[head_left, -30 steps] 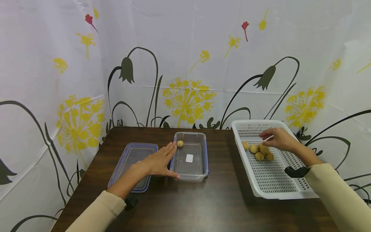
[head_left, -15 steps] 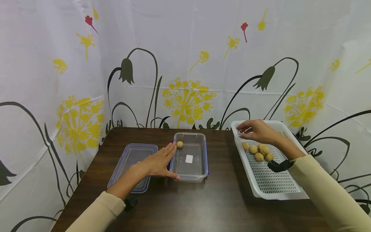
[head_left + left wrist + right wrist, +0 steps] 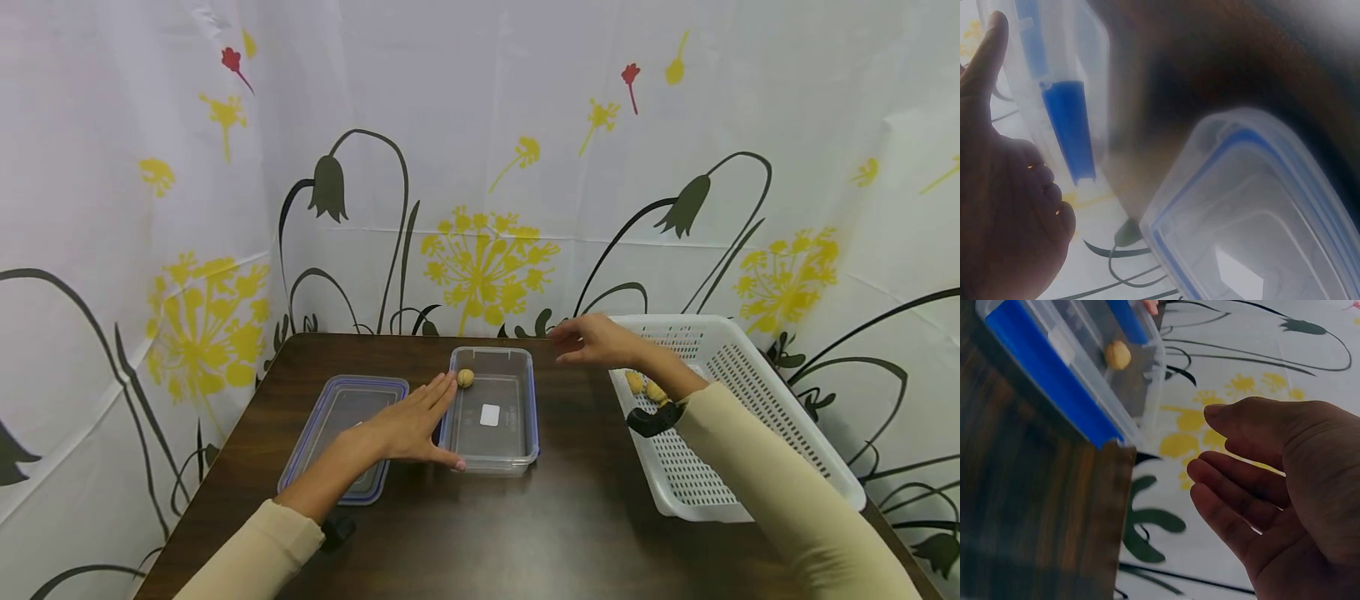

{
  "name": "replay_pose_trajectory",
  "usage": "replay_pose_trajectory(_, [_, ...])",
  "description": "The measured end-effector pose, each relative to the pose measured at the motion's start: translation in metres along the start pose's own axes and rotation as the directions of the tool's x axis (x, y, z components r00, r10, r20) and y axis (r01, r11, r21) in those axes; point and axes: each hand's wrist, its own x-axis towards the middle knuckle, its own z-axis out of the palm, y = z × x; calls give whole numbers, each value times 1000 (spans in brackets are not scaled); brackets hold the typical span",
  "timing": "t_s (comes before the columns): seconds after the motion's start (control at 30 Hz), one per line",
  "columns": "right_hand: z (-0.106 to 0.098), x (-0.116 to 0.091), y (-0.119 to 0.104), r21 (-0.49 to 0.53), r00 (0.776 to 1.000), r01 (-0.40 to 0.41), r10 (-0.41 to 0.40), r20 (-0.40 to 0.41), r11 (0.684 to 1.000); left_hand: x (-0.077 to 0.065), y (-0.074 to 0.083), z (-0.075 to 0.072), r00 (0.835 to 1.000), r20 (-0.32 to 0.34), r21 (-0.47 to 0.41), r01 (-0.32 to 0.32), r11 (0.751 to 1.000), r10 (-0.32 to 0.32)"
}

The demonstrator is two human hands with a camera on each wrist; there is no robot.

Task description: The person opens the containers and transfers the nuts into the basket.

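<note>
A clear plastic food container with blue side latches stands mid-table, with one walnut in its far left corner. My left hand lies along the container's left side, fingers straight and thumb spread near the front corner. To its left, partly under that forearm, is the clear lid with a blue seal. My right hand is raised between the container and a white basket, fingers loosely bent. In the right wrist view, no object shows between that thumb and fingers.
Walnuts sit in the left part of the perforated basket, some hidden behind my right forearm. A white curtain printed with flowers hangs just behind the dark wooden table.
My right hand has moved left from over the walnuts in the basket, past its left rim toward the container. The left hand, container and lid have stayed put.
</note>
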Motion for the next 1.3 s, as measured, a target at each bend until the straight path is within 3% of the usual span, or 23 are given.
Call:
replay_pose_trajectory(0.37, [38, 42, -3, -3, 998, 7, -6, 68, 1000, 0, 0, 1, 1000, -1, 9, 9, 1000, -9])
replay_pose_trajectory(0.53, [59, 57, -5, 13, 993, -64, 62, 103, 998, 0, -1, 0, 1000, 4, 2, 19, 1000, -19])
replay_pose_trajectory(0.9, [96, 82, -13, -6, 987, -99, 99, 126, 995, 0, -1, 1, 1000, 3, 3, 6, 1000, -6])
replay_pose_trajectory(1.3, [118, 96, -16, 18, 988, -109, 106, 116, 994, -1, 0, 0, 1000, 10, 2, 2, 1000, -2])
